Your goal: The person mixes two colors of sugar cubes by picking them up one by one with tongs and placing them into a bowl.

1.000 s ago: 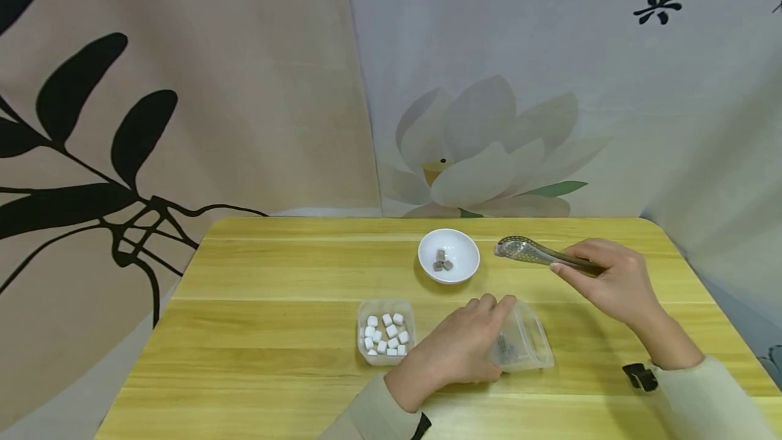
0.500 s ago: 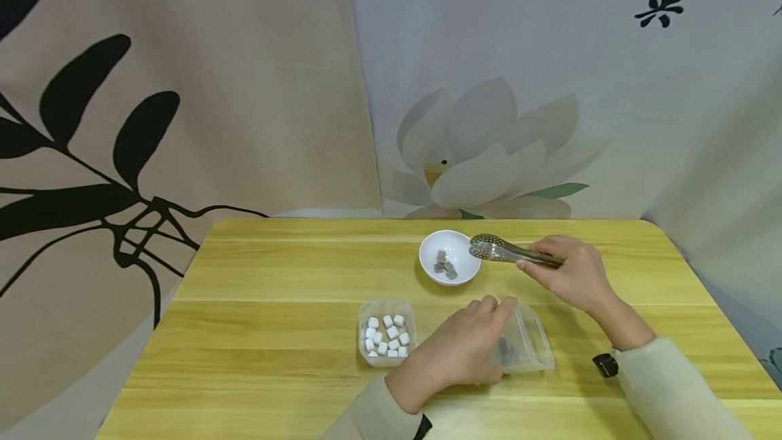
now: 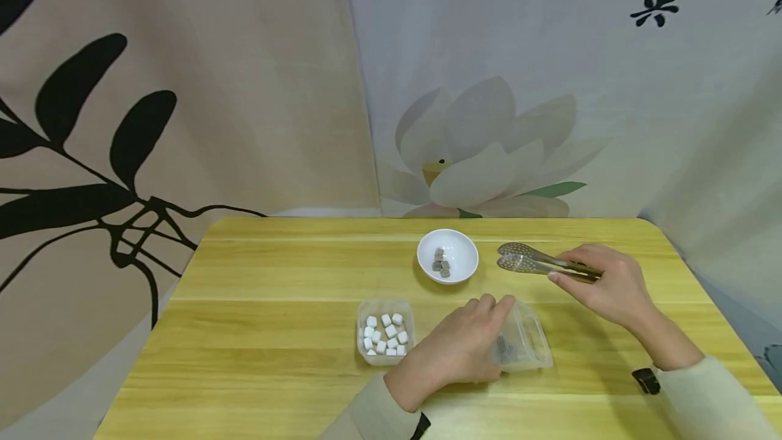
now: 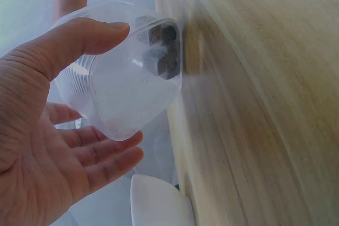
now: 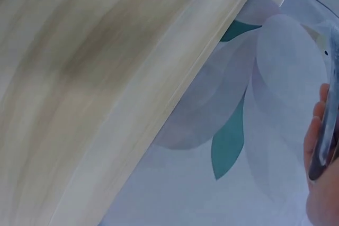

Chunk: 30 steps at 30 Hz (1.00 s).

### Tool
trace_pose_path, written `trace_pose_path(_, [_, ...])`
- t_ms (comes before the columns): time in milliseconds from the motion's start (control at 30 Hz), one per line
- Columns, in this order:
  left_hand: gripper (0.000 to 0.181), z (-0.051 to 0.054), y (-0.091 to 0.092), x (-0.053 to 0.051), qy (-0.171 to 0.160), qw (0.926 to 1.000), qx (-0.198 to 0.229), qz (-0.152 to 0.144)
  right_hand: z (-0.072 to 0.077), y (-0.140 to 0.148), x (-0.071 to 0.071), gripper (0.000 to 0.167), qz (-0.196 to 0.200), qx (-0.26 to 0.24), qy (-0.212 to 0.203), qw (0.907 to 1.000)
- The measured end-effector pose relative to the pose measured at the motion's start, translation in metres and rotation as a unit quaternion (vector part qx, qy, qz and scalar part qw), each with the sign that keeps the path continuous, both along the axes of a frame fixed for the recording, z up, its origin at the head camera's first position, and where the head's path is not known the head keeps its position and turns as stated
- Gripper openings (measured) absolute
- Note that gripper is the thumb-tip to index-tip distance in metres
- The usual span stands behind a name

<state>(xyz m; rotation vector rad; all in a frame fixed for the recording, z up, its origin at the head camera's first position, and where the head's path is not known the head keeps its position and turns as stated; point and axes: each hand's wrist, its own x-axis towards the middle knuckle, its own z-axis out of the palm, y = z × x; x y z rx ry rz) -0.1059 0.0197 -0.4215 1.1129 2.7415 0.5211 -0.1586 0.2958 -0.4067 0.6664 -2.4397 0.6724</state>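
Note:
Tilted on its side, a clear plastic container (image 3: 527,338) is gripped by the left hand (image 3: 459,345); the left wrist view shows several dark grey cubes (image 4: 161,51) inside it, the thumb on one side and fingers on the other. The right hand (image 3: 613,287) holds metal tongs (image 3: 528,260) above the table, right of the white bowl (image 3: 462,257). The tongs' perforated tips stand apart with nothing visible between them. Several grey cubes (image 3: 441,265) lie in the bowl.
Left of the left hand stands a clear square container (image 3: 364,311) of several white cubes (image 3: 391,331) on the wooden table (image 3: 263,331). Behind the table's far edge hangs a printed curtain (image 3: 275,87).
The tongs went left to the bowl's rim, then back right, their tips now parted. One more grey cube lies in the bowl than at first. The left hand stays put.

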Motion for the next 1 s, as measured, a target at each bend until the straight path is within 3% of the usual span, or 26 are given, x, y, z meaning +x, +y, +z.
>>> trace_pose_path(233, [0.106, -0.001, -0.001, 0.001, -0.007, 1.0000, 0.006, 0.004, 0.000, 0.020, 0.007, 0.031, 0.049, -0.009, 0.030, 0.9983])
trace_pose_path(600, [0.106, 0.000, 0.000, 0.002, 0.002, 1.0000, 0.003, 0.002, 0.006, 0.047, 0.031, 0.031, 0.056, 0.030, 0.036, 0.9973])
trace_pose_path(800, [0.105, 0.000, 0.000, 0.002, -0.001, 1.0000, 0.005, 0.003, 0.002, 0.048, 0.040, 0.036, 0.074, 0.055, 0.027, 0.9954])
trace_pose_path(1000, [0.105, -0.001, 0.000, 0.002, -0.006, 1.0000, 0.002, 0.005, -0.008, 0.038, 0.043, 0.028, 0.102, 0.084, 0.028, 0.9908])
